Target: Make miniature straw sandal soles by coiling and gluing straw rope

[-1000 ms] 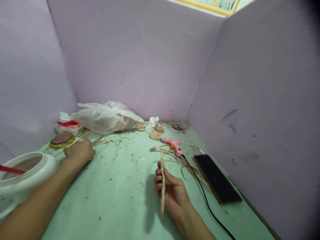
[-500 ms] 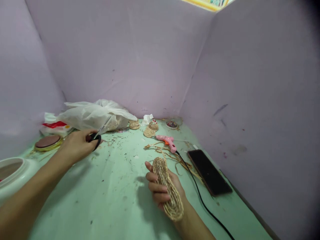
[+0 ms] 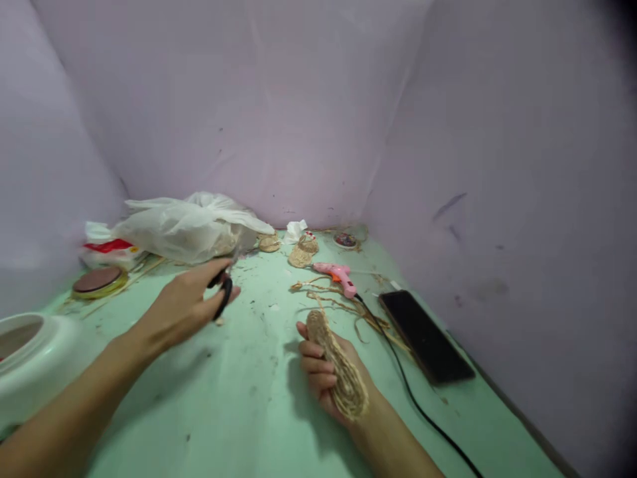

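The right hand (image 3: 318, 372) grasps a tan, sole-shaped coil of braided straw (image 3: 343, 375), fingers curled over its left edge. Its long axis runs far-left to near-right, the near end by the wrist. Well apart to its left, the left hand (image 3: 179, 305) grips black-handled metal scissors (image 3: 227, 292), blurred blades pointing away toward a translucent white plastic bag (image 3: 184, 229).

The sole (image 3: 344, 373) — coiled straw braid, long, round-ended — is held aslant, a strand (image 3: 319, 303) leaving its far end, the black-handled scissors (image 3: 227, 291) raised to its left.
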Demonstrator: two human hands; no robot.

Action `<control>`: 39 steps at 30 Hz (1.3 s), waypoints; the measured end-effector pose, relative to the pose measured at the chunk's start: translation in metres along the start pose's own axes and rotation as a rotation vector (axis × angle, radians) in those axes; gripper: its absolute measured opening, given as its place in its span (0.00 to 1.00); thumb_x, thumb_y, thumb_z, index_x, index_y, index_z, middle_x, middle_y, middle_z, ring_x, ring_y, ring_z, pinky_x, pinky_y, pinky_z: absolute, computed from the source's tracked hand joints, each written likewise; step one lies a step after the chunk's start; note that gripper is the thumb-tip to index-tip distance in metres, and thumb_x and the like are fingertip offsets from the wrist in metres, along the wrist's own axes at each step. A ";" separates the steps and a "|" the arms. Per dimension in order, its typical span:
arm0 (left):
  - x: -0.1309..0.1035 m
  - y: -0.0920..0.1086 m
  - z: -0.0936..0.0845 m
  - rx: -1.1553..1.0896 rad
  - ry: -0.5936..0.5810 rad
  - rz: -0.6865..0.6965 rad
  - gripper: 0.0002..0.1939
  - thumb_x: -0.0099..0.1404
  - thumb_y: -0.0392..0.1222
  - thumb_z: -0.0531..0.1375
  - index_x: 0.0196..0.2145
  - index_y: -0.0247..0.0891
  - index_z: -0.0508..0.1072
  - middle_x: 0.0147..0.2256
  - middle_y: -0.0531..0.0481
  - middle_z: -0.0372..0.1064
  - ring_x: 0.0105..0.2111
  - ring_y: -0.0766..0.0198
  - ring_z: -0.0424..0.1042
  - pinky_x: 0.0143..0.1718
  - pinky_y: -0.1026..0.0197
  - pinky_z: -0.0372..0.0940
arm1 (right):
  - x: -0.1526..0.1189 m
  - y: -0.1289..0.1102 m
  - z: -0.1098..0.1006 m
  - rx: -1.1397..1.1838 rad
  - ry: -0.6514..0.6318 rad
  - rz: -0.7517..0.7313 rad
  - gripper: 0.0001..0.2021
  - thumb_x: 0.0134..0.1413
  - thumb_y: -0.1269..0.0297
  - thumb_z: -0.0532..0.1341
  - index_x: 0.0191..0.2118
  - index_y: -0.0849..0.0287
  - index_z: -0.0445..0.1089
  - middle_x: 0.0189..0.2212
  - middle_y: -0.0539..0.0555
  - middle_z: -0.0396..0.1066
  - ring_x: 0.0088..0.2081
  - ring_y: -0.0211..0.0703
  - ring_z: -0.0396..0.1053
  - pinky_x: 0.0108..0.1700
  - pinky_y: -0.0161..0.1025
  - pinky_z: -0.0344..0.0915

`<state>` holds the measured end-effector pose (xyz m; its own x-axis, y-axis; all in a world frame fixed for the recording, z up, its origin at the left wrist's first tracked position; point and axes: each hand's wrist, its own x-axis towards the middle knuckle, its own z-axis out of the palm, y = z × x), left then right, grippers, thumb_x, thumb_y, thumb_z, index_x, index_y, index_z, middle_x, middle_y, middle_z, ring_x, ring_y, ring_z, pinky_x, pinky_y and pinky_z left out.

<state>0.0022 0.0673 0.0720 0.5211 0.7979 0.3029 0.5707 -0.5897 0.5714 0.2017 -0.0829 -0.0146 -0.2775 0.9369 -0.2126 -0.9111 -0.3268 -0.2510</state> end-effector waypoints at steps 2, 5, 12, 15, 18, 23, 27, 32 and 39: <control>0.009 -0.008 -0.017 -0.361 0.218 -0.170 0.22 0.51 0.51 0.62 0.41 0.36 0.73 0.30 0.49 0.73 0.32 0.57 0.70 0.34 0.60 0.63 | -0.001 0.000 -0.002 0.020 -0.020 0.016 0.11 0.46 0.67 0.66 0.37 0.63 0.69 0.17 0.40 0.56 0.15 0.22 0.50 0.14 0.19 0.44; 0.015 -0.015 -0.044 -0.462 0.478 -0.219 0.28 0.60 0.52 0.47 0.50 0.29 0.65 0.34 0.42 0.72 0.31 0.60 0.71 0.32 0.59 0.66 | -0.001 -0.001 -0.004 0.045 -0.021 0.026 0.10 0.46 0.71 0.66 0.38 0.63 0.70 0.18 0.41 0.58 0.16 0.22 0.53 0.14 0.19 0.45; -0.017 0.019 -0.031 0.041 0.352 0.309 0.20 0.53 0.44 0.63 0.44 0.39 0.69 0.33 0.51 0.71 0.33 0.62 0.69 0.39 0.60 0.65 | -0.001 0.002 0.013 0.057 0.259 0.051 0.07 0.52 0.64 0.62 0.33 0.62 0.68 0.14 0.40 0.52 0.12 0.24 0.48 0.12 0.21 0.42; -0.033 0.031 0.007 0.247 -0.043 0.587 0.20 0.57 0.35 0.54 0.48 0.38 0.66 0.40 0.46 0.71 0.39 0.57 0.69 0.41 0.54 0.64 | 0.002 0.002 0.022 0.040 0.345 0.004 0.13 0.61 0.59 0.53 0.31 0.62 0.67 0.12 0.40 0.50 0.11 0.26 0.46 0.11 0.22 0.41; -0.047 0.036 0.045 0.321 -0.244 0.621 0.24 0.53 0.32 0.53 0.49 0.34 0.64 0.38 0.42 0.69 0.38 0.53 0.67 0.39 0.51 0.63 | 0.003 0.002 0.027 0.034 0.405 -0.076 0.17 0.64 0.56 0.49 0.30 0.61 0.65 0.11 0.41 0.52 0.10 0.25 0.46 0.12 0.21 0.43; -0.057 0.028 0.073 0.406 -0.162 0.675 0.26 0.55 0.29 0.51 0.53 0.29 0.61 0.36 0.41 0.67 0.35 0.53 0.65 0.38 0.50 0.62 | 0.002 0.003 0.031 0.031 0.452 -0.136 0.17 0.65 0.56 0.47 0.32 0.60 0.66 0.11 0.42 0.56 0.09 0.25 0.48 0.11 0.21 0.44; -0.055 0.021 0.076 0.437 -0.089 0.728 0.26 0.57 0.27 0.50 0.54 0.28 0.59 0.34 0.42 0.67 0.33 0.54 0.64 0.35 0.52 0.61 | 0.001 0.003 0.033 0.019 0.455 -0.151 0.18 0.65 0.58 0.48 0.27 0.61 0.64 0.11 0.43 0.55 0.09 0.24 0.47 0.11 0.21 0.44; -0.053 0.014 0.081 0.426 -0.062 0.754 0.27 0.57 0.25 0.48 0.56 0.30 0.56 0.33 0.44 0.67 0.32 0.56 0.63 0.34 0.54 0.60 | 0.001 0.005 0.032 -0.011 0.466 -0.212 0.15 0.65 0.60 0.49 0.30 0.60 0.65 0.11 0.43 0.56 0.09 0.25 0.48 0.11 0.21 0.44; -0.050 0.009 0.079 0.281 -0.157 0.733 0.30 0.56 0.27 0.50 0.58 0.34 0.53 0.33 0.46 0.68 0.32 0.57 0.64 0.33 0.56 0.61 | 0.000 0.004 0.033 -0.090 0.442 -0.198 0.12 0.63 0.58 0.52 0.34 0.60 0.66 0.11 0.42 0.55 0.09 0.26 0.47 0.11 0.22 0.41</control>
<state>0.0315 0.0125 0.0025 0.8968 0.1804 0.4039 0.1759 -0.9832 0.0487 0.1877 -0.0802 0.0160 0.0719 0.8463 -0.5278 -0.8979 -0.1755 -0.4037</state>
